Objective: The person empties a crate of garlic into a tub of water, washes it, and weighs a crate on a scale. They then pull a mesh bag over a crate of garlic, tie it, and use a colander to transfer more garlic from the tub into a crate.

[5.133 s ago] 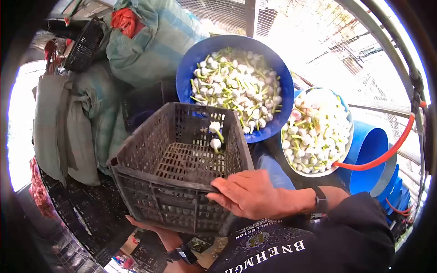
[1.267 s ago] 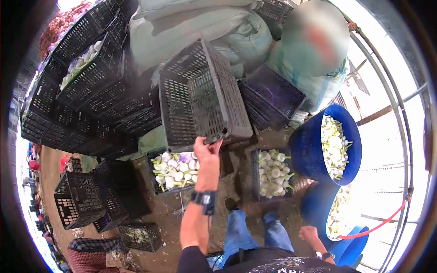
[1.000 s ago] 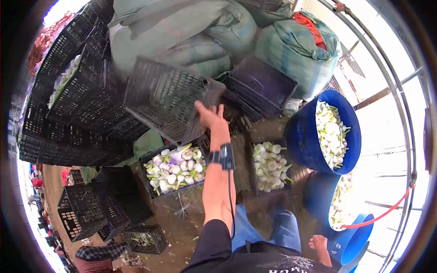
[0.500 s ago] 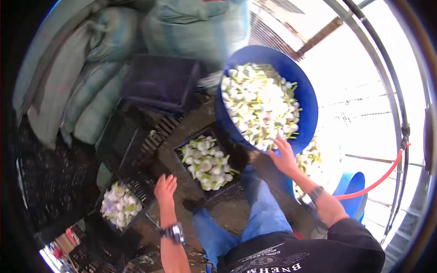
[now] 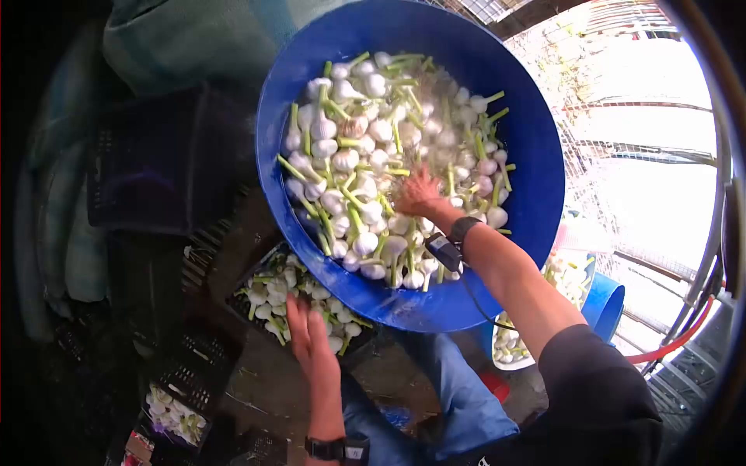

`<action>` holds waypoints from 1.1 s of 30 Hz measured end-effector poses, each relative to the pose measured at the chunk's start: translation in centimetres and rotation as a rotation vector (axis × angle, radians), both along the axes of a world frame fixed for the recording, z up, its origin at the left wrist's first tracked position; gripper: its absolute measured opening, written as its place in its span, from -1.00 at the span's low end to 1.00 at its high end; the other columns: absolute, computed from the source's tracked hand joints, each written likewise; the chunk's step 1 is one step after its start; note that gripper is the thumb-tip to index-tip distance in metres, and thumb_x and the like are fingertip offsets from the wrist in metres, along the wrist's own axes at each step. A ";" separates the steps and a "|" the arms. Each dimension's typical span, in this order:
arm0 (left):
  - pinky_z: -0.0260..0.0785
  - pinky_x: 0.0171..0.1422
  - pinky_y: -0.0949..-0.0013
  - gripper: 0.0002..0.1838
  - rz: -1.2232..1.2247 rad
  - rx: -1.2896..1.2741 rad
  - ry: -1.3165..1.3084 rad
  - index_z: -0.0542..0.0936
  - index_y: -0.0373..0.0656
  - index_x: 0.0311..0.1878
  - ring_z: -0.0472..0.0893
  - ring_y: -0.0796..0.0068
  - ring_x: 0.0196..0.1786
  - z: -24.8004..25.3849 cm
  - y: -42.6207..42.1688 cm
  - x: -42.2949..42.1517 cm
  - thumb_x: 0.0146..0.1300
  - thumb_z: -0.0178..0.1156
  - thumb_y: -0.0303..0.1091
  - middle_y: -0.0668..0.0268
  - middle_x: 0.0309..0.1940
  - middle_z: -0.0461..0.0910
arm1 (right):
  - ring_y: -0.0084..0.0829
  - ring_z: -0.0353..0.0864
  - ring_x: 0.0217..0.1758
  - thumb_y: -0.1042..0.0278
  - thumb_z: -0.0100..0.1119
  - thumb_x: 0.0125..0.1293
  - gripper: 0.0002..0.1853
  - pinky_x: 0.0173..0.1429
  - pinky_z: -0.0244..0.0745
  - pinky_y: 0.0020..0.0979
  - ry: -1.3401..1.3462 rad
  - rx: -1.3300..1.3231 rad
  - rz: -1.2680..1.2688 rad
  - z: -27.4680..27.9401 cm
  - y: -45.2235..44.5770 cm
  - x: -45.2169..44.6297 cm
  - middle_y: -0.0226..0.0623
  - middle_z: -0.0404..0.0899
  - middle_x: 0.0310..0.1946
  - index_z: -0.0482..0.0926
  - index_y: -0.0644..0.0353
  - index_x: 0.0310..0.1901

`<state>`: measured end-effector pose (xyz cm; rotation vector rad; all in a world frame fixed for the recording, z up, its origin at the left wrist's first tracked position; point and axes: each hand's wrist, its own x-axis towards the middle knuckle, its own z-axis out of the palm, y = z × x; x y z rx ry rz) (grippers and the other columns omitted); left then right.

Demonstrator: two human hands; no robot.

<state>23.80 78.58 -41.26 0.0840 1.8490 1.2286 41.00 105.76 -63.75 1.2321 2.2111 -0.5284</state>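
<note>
A large round blue tub (image 5: pixel 528 109) is full of white garlic bulbs (image 5: pixel 346 159) with short green stems. Inside it, my right hand (image 5: pixel 420 193) rests with its fingers spread on the bulbs near the middle; splashing or blur hides the bulbs just beyond. My left hand (image 5: pixel 311 334) is open, its fingers straight and pressed onto nothing, held over the near side of a dark crate of garlic (image 5: pixel 268 299). Whether its fingertips touch the bulbs there, I cannot tell. Part of that crate lies behind the tub's rim.
Another crate of garlic (image 5: pixel 175 415) stands at lower left. A dark purple crate (image 5: pixel 148 155) is at left, with a pale woven sack (image 5: pixel 194 46) behind it. On the right are a second container of garlic (image 5: pixel 571 279), a blue barrel (image 5: pixel 604 307) and a red hose (image 5: pixel 676 342).
The view has moved closer to the tub. My right hand has gone from the tub's near rim to the garlic in its middle. My left hand is now over the garlic crate.
</note>
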 end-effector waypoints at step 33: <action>0.17 0.44 0.25 -0.20 -0.086 -0.192 0.601 -0.04 -0.29 0.54 0.35 0.20 0.34 -2.4 13.2 1.8 0.25 0.03 -0.69 -0.07 0.42 0.20 | 0.06 0.59 0.10 -0.18 0.00 0.36 -0.43 0.15 0.48 -0.07 0.261 -0.336 -0.198 -4.2 8.6 0.2 0.13 0.63 -0.05 0.60 0.24 0.02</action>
